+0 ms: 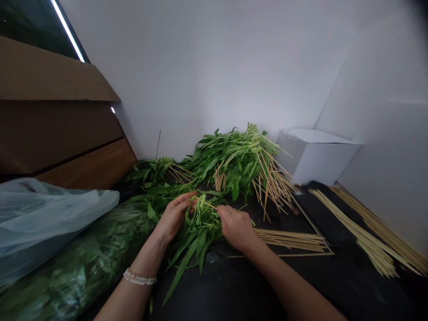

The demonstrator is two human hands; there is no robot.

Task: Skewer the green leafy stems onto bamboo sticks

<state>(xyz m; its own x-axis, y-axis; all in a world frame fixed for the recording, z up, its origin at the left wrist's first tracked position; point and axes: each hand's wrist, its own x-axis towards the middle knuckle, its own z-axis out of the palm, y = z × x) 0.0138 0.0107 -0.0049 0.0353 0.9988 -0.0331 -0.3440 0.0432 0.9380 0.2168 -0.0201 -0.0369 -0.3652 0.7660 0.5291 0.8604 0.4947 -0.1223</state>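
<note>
Both hands [174, 217] [236, 228] around greens [200, 234] (skewers [290, 239] nearby)

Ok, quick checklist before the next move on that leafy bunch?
1. Left hand and right hand both on the leafy bunch: ok.
2. Grip firmness: cannot tell, fingers hide the stems.
3. Bunch leaves gathered: not ok, they splay loosely below the hands.
4. Loose wooden skewers lying beside the right hand: ok.
5. Leafy pile apart from both hands: ok.
6. Bracelet on the left wrist free of leaves: ok.
</note>
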